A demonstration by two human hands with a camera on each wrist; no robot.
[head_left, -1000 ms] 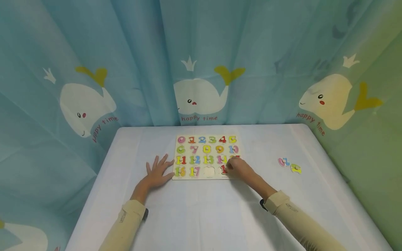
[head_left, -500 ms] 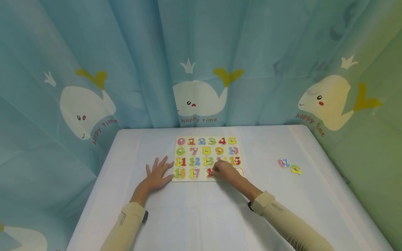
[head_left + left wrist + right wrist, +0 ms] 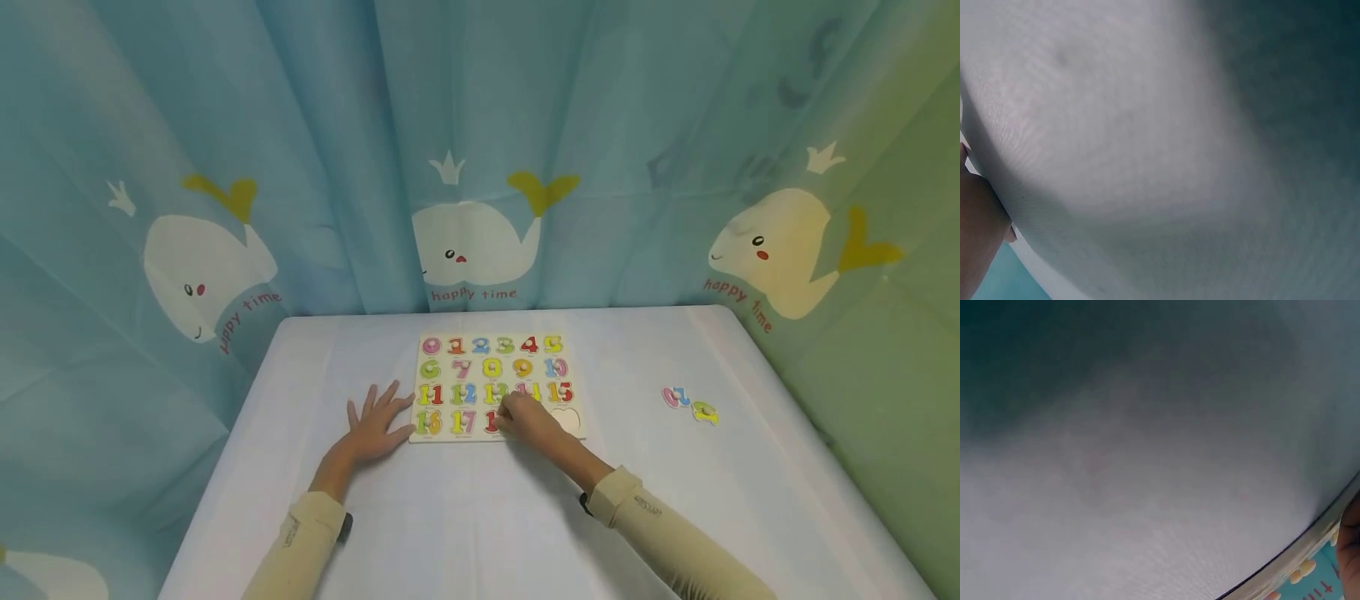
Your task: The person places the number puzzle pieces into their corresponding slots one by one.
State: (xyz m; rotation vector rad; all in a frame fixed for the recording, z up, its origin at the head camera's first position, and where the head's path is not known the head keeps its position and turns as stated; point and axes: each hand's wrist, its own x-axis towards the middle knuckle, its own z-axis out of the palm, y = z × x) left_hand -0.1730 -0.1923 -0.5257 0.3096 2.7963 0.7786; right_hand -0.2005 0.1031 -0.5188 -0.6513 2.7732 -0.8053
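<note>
A wooden number puzzle board [image 3: 480, 412] lies on the white table, its rows filled with coloured knobbed number pieces. My right hand [image 3: 531, 421] pinches a red number piece [image 3: 491, 421] at the third place of the bottom row; a 1 shows, and the fingers hide the rest of it. Right of that hand, a pale recess [image 3: 566, 419] is visible in the board. My left hand [image 3: 372, 429] rests palm down with fingers spread, fingertips and thumb at the board's left edge. Only slivers of the left hand [image 3: 979, 231] and right hand [image 3: 1350, 556] enter the wrist views.
To the right of the board, a pink-and-blue number piece [image 3: 677, 397] and a yellow-and-green one [image 3: 705, 412] lie close together on the table [image 3: 465, 517]. A blue curtain [image 3: 345, 208] with printed whales hangs behind the table's far edge.
My right hand has carried the red piece leftward along the bottom row, from the last recess to the third, uncovering the recess on the right. The left hand stays at the board's edge.
</note>
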